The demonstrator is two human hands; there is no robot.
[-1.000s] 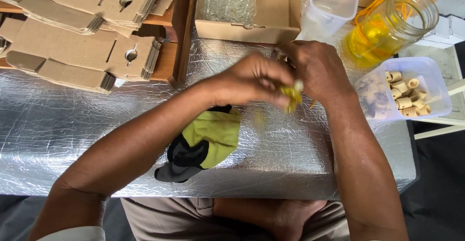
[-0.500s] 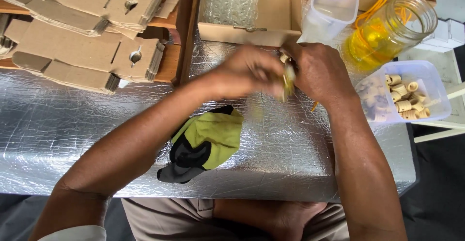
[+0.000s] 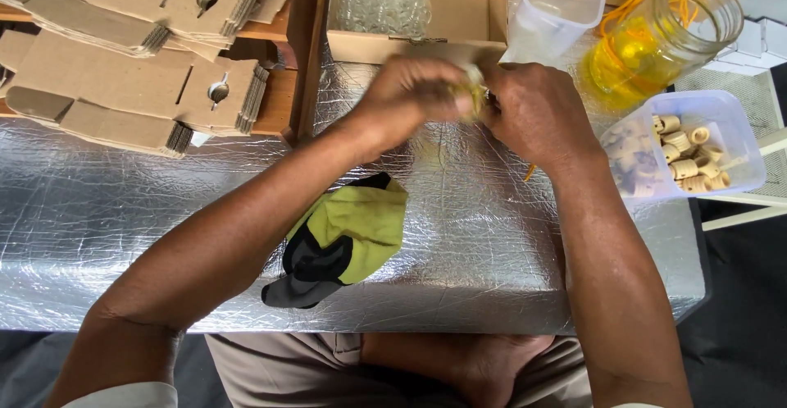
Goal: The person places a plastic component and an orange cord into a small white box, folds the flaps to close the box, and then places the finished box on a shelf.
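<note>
Small pale yellowish piece (image 3: 473, 88) pinched between both hands above far edge of foil-covered table (image 3: 123, 236); blurred, shape unclear. Left hand (image 3: 418, 96) curled, fingertips gripping piece; right hand (image 3: 537, 113) closed against it from other side. Flat folded cardboard cartons (image 3: 123, 55) stacked far left. Open cardboard box (image 3: 410, 14) behind hands. Glass jar (image 3: 656, 39) of yellow liquid far right; clear tub (image 3: 721, 141) of beige spools beside it. Green-black glove (image 3: 344, 240) on table near forearm.

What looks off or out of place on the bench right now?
Nothing spilled or broken. One oddity: a yellow-green and black glove lies crumpled on the foil-covered table under the left forearm, unworn. Both hands, left hand and right hand, meet over a small yellowish piece, too blurred to identify. The jar stands upright.
</note>
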